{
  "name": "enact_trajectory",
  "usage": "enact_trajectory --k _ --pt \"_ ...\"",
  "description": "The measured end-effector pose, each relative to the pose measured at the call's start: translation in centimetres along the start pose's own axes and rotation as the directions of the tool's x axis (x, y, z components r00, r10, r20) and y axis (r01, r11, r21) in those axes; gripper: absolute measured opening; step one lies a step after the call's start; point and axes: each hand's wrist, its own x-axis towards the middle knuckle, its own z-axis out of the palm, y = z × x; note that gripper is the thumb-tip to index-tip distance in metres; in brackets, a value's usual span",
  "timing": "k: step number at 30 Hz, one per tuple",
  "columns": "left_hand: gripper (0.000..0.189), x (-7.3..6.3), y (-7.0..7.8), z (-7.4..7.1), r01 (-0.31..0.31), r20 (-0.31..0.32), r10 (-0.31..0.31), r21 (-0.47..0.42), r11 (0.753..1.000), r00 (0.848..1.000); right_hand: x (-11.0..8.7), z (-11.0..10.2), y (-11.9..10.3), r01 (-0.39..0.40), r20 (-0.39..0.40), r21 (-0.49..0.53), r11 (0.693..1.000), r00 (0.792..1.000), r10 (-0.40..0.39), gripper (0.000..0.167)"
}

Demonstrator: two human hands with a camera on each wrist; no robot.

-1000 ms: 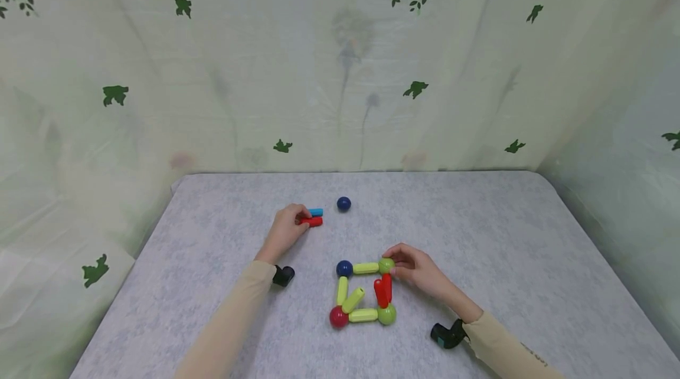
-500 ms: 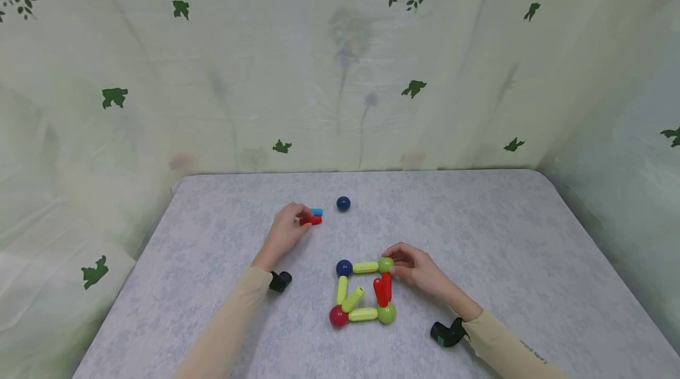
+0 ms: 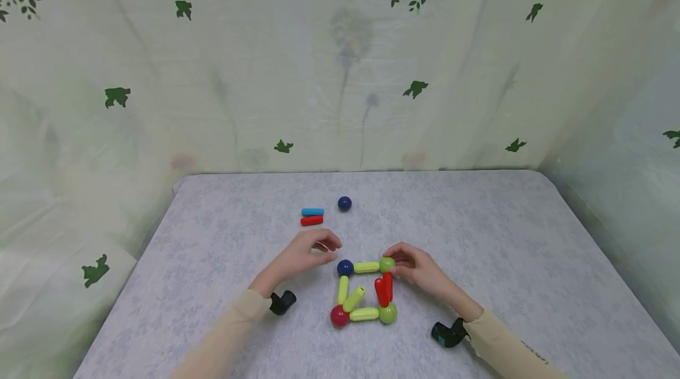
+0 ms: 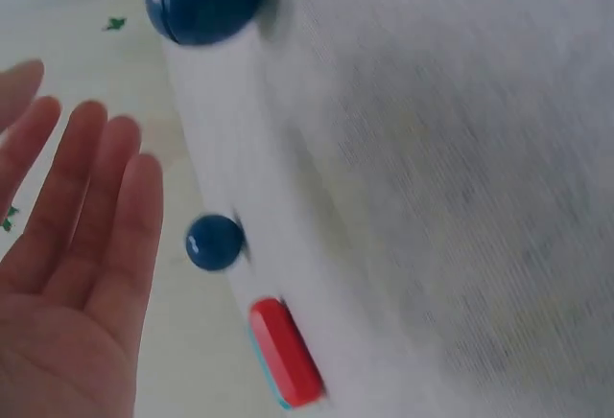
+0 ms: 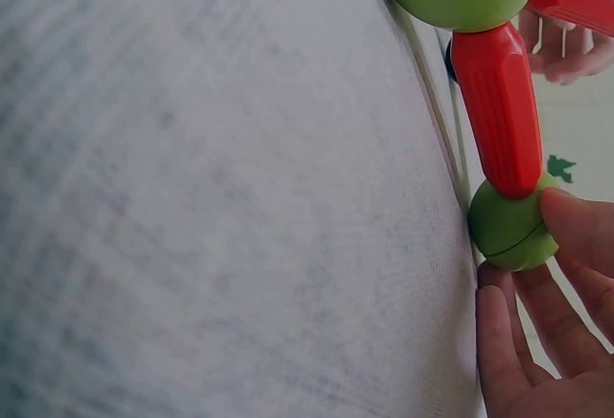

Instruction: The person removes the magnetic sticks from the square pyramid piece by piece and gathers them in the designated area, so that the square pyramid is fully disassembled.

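My left hand (image 3: pixel 308 252) is over the table with nothing in it, fingers loosely bent, just left of the blue ball (image 3: pixel 345 267) at a corner of the square. In the left wrist view the palm shows bare. My right hand (image 3: pixel 417 267) pinches the green ball (image 5: pixel 516 224) at the far right corner between thumb and fingers. That square has yellow-green rods (image 3: pixel 366 267) on three sides and a red rod (image 5: pixel 497 111) on the right. A red ball (image 3: pixel 340 316) and a second green ball (image 3: pixel 388 313) form the near corners. Another yellow-green rod (image 3: pixel 353 299) and another red rod (image 3: pixel 381 293) rise from these.
Behind the left hand a loose light-blue rod (image 3: pixel 313 212) and red rod (image 3: pixel 311 221) lie side by side. A loose dark blue ball (image 3: pixel 345 203) sits right of them. The grey table (image 3: pixel 478 219) ends at a leaf-patterned curtain (image 3: pixel 297 72).
My left hand has left the loose red and light-blue rods and moved nearer and right, toward the square's blue corner ball. The right hand keeps its hold on the green ball.
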Motion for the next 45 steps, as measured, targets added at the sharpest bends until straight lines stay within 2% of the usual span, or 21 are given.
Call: enact_trajectory --k 3,8,13,18,22,27,33,38,42,45 --pt "0.021 0.0 0.9 0.8 -0.002 0.089 0.007 -0.060 0.998 0.996 -0.1 0.0 -0.1 -0.003 0.005 0.007 1.000 1.000 0.003 0.026" --pt "0.028 0.1 2.2 2.4 0.011 0.199 0.023 -0.169 0.986 0.980 0.0 0.1 -0.2 -0.009 0.000 0.009 1.000 1.000 0.009 0.025" --pt "0.030 0.4 3.1 4.0 -0.025 0.257 0.081 -0.215 0.976 0.963 0.0 0.0 -0.1 0.005 -0.002 0.003 1.000 1.000 -0.005 0.023" --pt "0.031 0.8 3.8 5.2 -0.017 0.296 0.089 -0.237 0.971 0.951 -0.1 0.0 -0.2 0.004 0.003 0.008 1.000 1.000 -0.004 0.024" --pt "0.032 1.0 4.2 6.0 -0.030 0.314 0.105 -0.234 0.972 0.944 -0.1 0.0 -0.3 0.003 0.007 0.008 1.000 1.000 -0.003 0.023" --pt "0.026 1.3 4.6 6.7 -0.089 0.309 0.153 -0.210 0.974 0.939 -0.1 0.0 -0.3 0.017 0.006 0.010 1.000 1.000 -0.017 0.023" --pt "0.017 1.3 4.6 7.1 -0.124 0.257 0.148 -0.106 0.987 0.955 -0.1 0.0 -0.5 0.005 0.008 0.011 1.000 1.000 -0.005 0.025" --pt "0.018 1.1 4.5 7.2 -0.111 0.222 0.123 -0.064 0.992 0.967 0.0 -0.1 -0.3 -0.005 0.012 0.008 1.000 1.000 0.004 0.024" --pt "0.021 1.0 4.6 7.3 -0.104 0.213 0.109 -0.034 0.994 0.971 0.0 0.0 -0.4 -0.001 0.007 0.004 1.000 1.000 0.001 0.024" --pt "0.024 1.0 4.7 7.5 -0.095 0.230 0.096 -0.015 0.995 0.968 0.0 0.0 -0.5 0.003 0.007 0.007 1.000 1.000 -0.003 0.025"
